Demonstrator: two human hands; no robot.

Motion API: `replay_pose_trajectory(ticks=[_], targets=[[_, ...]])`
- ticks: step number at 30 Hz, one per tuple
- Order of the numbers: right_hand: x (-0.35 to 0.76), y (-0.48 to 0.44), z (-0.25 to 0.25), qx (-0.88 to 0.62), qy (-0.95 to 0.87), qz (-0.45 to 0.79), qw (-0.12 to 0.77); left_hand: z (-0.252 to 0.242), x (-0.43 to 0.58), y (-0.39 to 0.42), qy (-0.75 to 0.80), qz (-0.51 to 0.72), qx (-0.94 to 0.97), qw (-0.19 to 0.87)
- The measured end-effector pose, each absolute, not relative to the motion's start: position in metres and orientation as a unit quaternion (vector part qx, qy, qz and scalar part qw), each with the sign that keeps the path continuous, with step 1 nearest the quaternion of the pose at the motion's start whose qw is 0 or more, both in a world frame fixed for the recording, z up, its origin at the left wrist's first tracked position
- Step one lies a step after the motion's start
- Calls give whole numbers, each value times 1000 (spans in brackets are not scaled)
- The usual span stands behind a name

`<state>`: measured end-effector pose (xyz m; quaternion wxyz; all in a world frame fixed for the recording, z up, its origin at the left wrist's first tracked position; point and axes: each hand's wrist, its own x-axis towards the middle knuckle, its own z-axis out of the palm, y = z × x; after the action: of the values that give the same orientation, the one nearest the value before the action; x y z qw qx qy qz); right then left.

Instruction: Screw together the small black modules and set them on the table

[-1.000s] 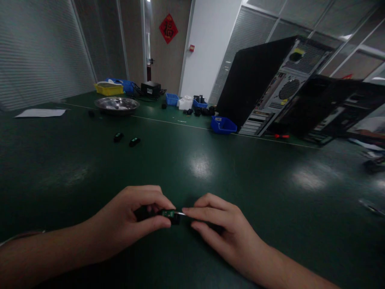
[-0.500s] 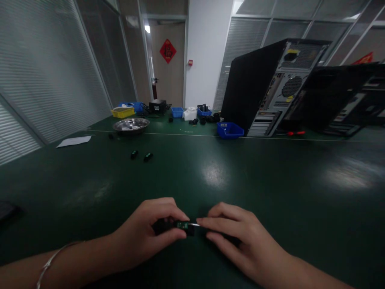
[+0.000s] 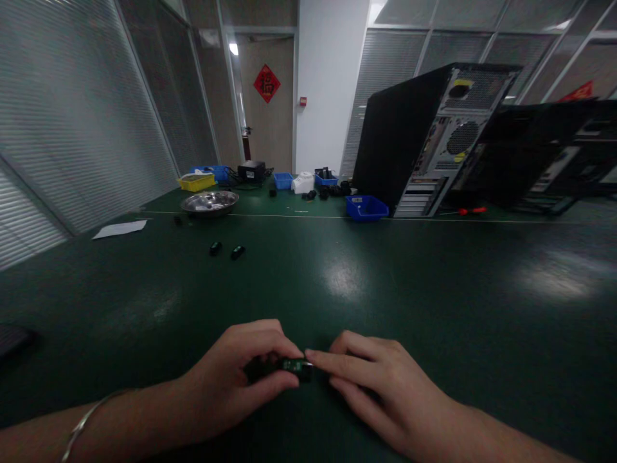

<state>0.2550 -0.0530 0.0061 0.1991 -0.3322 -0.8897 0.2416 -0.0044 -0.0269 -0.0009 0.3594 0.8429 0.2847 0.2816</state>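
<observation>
My left hand [image 3: 248, 363] pinches a small black part with a green circuit board [image 3: 295, 366] between thumb and fingers. A thin, bright metal piece [image 3: 309, 364] shows at the board's right end, mostly hidden by fingers. My right hand [image 3: 380, 382] is closed, with its index finger reaching left to that end and its thumb tucked lower. Whatever lies under these right fingers is too covered to name. Farther up the green table, two similar black parts with green boards [image 3: 215, 248] [image 3: 238, 252] lie side by side.
A metal bowl [image 3: 210, 202] and a paper sheet [image 3: 119, 229] lie at the back left. A blue bin [image 3: 367, 209] stands beside a black computer tower [image 3: 409, 135]. Small bins and black pieces line the back. A dark object [image 3: 14, 339] sits at the left edge.
My right index finger has moved left, up to the board's end. Less of the thin metal piece shows now. My left hand stays nearly in place with its part.
</observation>
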Motion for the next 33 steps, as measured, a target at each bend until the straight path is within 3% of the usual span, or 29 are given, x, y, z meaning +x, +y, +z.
replay_pose_trajectory(ticks=[21,33], targets=[[254,-54,5,-352,-863,276,234,-13,-4,-23,317,328,828,325],[253,-52,1,-376,-834,305,266,-15,-11,-18,255,229,913,220]])
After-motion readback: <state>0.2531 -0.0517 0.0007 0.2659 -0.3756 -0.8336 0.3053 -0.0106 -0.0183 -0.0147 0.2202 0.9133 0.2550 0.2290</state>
